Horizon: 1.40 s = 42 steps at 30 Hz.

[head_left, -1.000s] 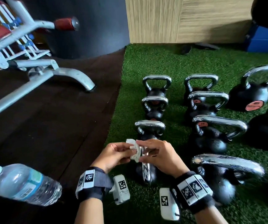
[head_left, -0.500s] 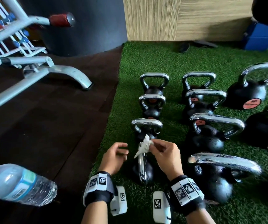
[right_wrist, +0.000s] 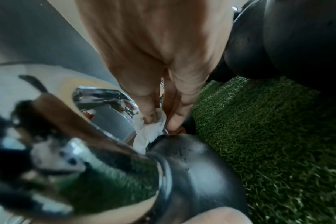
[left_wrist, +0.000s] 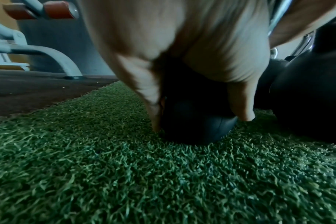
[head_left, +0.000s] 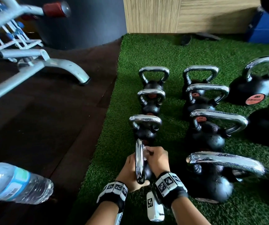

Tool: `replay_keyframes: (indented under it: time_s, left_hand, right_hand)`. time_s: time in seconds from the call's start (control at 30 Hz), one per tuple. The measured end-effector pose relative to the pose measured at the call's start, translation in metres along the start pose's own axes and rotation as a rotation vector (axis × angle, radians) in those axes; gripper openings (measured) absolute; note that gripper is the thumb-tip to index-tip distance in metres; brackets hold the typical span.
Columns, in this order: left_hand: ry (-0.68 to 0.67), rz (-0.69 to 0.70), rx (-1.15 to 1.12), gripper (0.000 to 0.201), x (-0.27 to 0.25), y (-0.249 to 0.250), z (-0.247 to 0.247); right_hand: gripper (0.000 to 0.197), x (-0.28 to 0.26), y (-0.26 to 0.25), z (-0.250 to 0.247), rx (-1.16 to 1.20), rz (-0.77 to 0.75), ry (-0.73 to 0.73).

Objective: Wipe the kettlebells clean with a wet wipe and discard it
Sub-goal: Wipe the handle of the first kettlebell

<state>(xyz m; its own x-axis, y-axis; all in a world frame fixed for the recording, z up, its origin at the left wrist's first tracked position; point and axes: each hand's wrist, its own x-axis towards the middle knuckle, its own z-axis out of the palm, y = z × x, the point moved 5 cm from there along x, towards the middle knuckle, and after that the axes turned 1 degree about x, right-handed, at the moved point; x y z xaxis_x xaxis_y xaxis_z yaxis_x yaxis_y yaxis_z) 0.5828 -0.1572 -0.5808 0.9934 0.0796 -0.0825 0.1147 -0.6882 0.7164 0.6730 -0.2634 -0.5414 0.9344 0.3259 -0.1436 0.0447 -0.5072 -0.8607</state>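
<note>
Nearest kettlebell [head_left: 144,172] of the left column, standing on green turf [head_left: 114,143] with its chrome handle [head_left: 139,161] edge-on to the head camera. The left hand [head_left: 128,172] cups the black body from the left, fingers curled around it down to the turf. The right hand [head_left: 157,159] pinches a crumpled white wet wipe [right_wrist: 150,131] against the handle's base, its grip clamped on the wipe. Other kettlebells [head_left: 210,133] stand in rows to the right and beyond. A water bottle [head_left: 17,184] lies on the dark floor, left.
</note>
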Motion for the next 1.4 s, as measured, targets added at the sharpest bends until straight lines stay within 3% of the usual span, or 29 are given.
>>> replay_keyframes:
  time_s: [0.13,0.23,0.4,0.53,0.7,0.8,0.9,1.03,1.2,1.33,1.4]
  left_hand:
    - [-0.040,-0.101,-0.044,0.083,0.004,-0.003,-0.003]
    - [-0.044,-0.173,-0.053,0.102,0.001,-0.006,-0.007]
    - [-0.078,-0.139,0.011,0.105,0.005,-0.004,-0.009]
    - [-0.124,-0.122,0.029,0.113,0.010,-0.007,-0.012]
    - [-0.187,-0.147,0.080,0.103,0.015,-0.015,-0.012]
    - [-0.203,-0.187,0.080,0.106,0.021,-0.020,-0.014]
    - [-0.233,-0.203,0.126,0.096,0.026,-0.021,-0.016]
    - [-0.231,-0.267,0.011,0.091,0.027,-0.030,-0.016]
    - [-0.238,-0.316,-0.041,0.102,0.029,-0.034,-0.018]
    - [-0.296,-0.341,0.006,0.060,0.028,-0.040,-0.016]
    - [-0.299,-0.333,0.030,0.059,0.027,-0.041,-0.016]
  right_hand:
    - [0.016,0.009,-0.011,-0.006,0.033,-0.037,0.089]
    - [0.019,0.010,-0.020,-0.010,0.084,-0.112,0.149]
    - [0.018,0.019,-0.022,-0.017,0.080,-0.069,0.073]
    - [0.026,0.015,-0.041,-0.026,0.005,-0.249,0.093]
    - [0.027,-0.008,-0.048,-0.031,-0.009,-0.398,-0.051]
    - [0.026,-0.003,-0.054,-0.037,-0.017,-0.345,-0.061]
    - [0.025,-0.008,-0.059,-0.038,-0.020,-0.315,-0.073]
    - [0.021,-0.027,-0.053,-0.032,-0.025,-0.307,-0.156]
    - [0.024,-0.027,-0.040,-0.031,0.057,-0.224,-0.163]
    - [0.025,-0.037,-0.022,-0.017,0.080,-0.153,-0.222]
    - [0.025,-0.035,-0.017,-0.012,0.028,-0.159,-0.221]
